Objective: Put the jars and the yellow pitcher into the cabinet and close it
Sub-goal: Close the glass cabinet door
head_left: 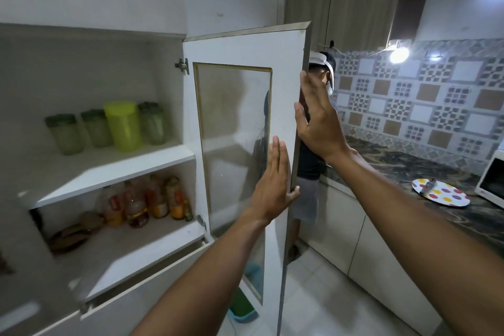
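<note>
Left of the right hand [319, 123] gripping the door [245, 48], jars [66, 135] stand shelved.

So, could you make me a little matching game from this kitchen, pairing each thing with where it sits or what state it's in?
Things:
1. translucent yellow plastic pitcher
2. clear bottles with orange labels
3. round white plate with coloured dots
4. white cabinet door with glass panel

Places or states:
A. on the dark marbled countertop
B. upper shelf, among green-lidded jars
C. swung open, left hand and right hand on it
D. lower shelf

Pairs: 1-B, 2-D, 3-A, 4-C
</note>
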